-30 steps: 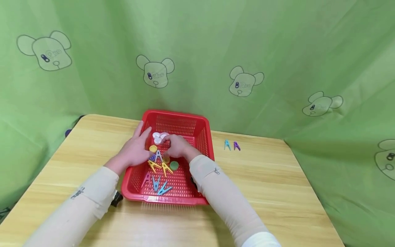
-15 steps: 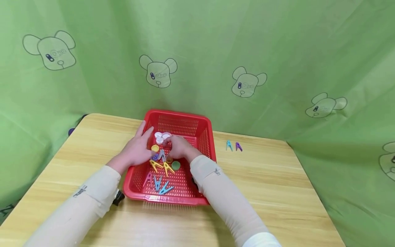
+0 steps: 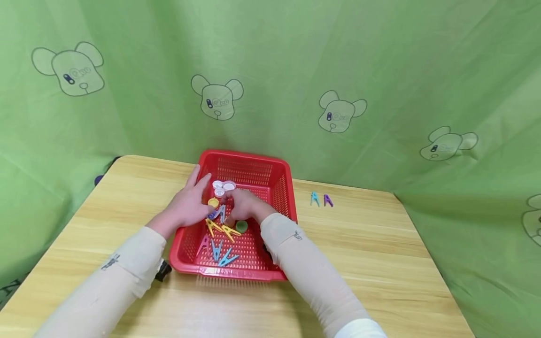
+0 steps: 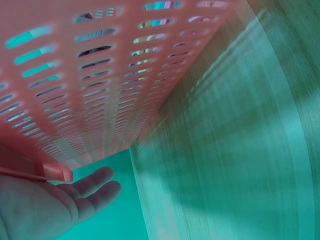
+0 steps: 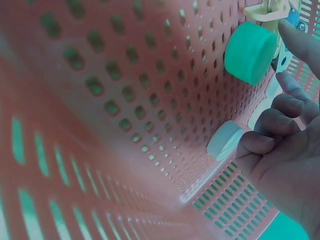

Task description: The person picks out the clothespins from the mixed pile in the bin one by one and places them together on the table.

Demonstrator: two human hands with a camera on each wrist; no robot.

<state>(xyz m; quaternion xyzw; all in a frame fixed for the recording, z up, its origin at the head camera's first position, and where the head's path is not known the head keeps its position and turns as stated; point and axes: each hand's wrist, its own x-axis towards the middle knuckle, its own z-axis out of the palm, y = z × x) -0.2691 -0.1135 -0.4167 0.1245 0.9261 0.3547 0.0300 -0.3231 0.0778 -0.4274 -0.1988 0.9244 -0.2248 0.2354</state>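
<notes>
Two beige fabric sleeves (image 3: pixel 101 286) reach over a light wood-grain table (image 3: pixel 367 263); between them sits a red perforated plastic basket (image 3: pixel 236 273); nearest its front wall lie two light-blue plastic clothespins (image 3: pixel 224 261) and a pink plastic clothespin (image 3: pixel 204 243), then two yellow plastic clothespins (image 3: pixel 211 226), with a round green plastic cap (image 3: pixel 242 226) to their right; a pale grey plastic clothespin (image 3: pixel 221 213) lies just beyond, between the hands; the right hand (image 3: pixel 244 205) reaches down beside it, outer fingers curled, thumb and index tips apart; I cannot tell whether they grip anything; the left hand (image 3: pixel 187 205) rests at the left rim, fingers straight and spread, its thumb inside near a round blue-purple plastic piece (image 3: pixel 212 215); farther in lie a round yellow plastic cap (image 3: pixel 213 203) and round white plastic caps (image 3: pixel 219 191); outside, well to the right, a turquoise plastic clothespin (image 3: pixel 314 198) lies beside a purple plastic clothespin (image 3: pixel 328 201); behind hangs green cloth (image 3: pixel 274 61) printed with mouse-like heads.
</notes>
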